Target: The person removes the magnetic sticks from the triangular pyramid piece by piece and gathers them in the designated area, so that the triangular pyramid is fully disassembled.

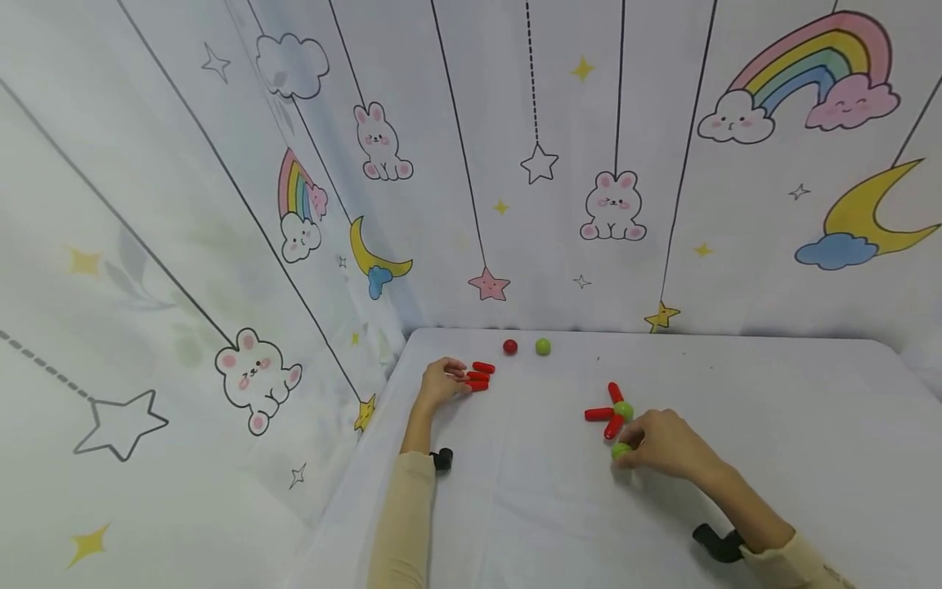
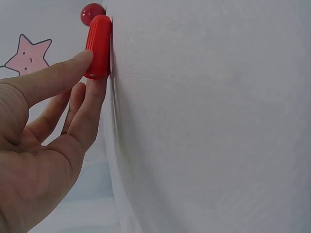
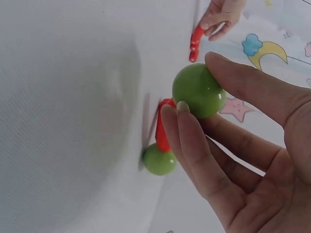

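My right hand pinches a glossy green ball between thumb and fingertips, held over the white table. Just beyond it, a second green ball lies on the cloth with three red rods fanned out around its left side. At the far left, my left hand has its thumb and fingertips on a short ribbed red rod, gripping its near end. That rod belongs to a close row of three red rods; in the left wrist view the others are hidden behind it.
A red ball and another green ball stand near the back edge of the white-covered table. Behind and to the left hangs a white curtain printed with rabbits, stars and rainbows. Black wrist mounts are on both forearms.
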`<action>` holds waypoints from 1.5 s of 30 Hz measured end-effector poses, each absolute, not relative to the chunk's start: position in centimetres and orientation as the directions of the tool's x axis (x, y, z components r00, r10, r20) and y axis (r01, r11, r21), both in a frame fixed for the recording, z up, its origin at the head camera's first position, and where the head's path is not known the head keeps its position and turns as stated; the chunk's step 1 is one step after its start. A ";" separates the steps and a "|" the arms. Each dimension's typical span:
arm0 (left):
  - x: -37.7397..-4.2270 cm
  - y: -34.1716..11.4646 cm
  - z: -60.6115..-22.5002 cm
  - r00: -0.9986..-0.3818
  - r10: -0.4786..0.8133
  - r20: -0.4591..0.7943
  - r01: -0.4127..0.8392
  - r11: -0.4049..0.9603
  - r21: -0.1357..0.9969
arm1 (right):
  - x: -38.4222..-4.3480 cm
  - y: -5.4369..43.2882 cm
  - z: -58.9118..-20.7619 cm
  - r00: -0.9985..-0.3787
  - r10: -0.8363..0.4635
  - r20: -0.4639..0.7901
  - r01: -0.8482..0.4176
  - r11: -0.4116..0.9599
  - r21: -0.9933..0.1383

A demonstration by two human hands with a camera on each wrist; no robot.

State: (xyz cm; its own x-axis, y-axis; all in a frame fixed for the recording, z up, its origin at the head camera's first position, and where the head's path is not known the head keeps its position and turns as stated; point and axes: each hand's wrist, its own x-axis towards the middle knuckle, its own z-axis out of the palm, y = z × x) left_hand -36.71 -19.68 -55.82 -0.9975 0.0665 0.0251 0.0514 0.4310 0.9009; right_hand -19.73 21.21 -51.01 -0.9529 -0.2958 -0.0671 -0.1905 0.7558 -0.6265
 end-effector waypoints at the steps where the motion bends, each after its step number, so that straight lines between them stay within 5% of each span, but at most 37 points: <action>1: -36.8 -19.7 -55.9 -0.997 0.066 0.025 0.051 0.435 0.899 | -19.8 21.3 -50.9 -0.952 -0.302 -0.059 -0.200 0.753 -0.627; 20: -36.3 -18.3 -54.5 -0.989 -0.051 0.142 0.077 0.639 0.765 | -20.0 21.2 -50.3 -0.954 -0.298 -0.033 -0.209 0.741 -0.638; 31: -33.8 -15.0 -51.6 -0.985 -0.023 0.170 0.130 0.549 0.826 | -21.5 21.7 -49.1 -0.957 -0.289 0.010 -0.228 0.733 -0.641; 45: -31.5 -11.1 -52.5 -0.982 0.062 0.177 0.180 0.576 0.797 | -27.1 22.5 -48.6 -0.947 -0.310 0.090 -0.294 0.714 -0.635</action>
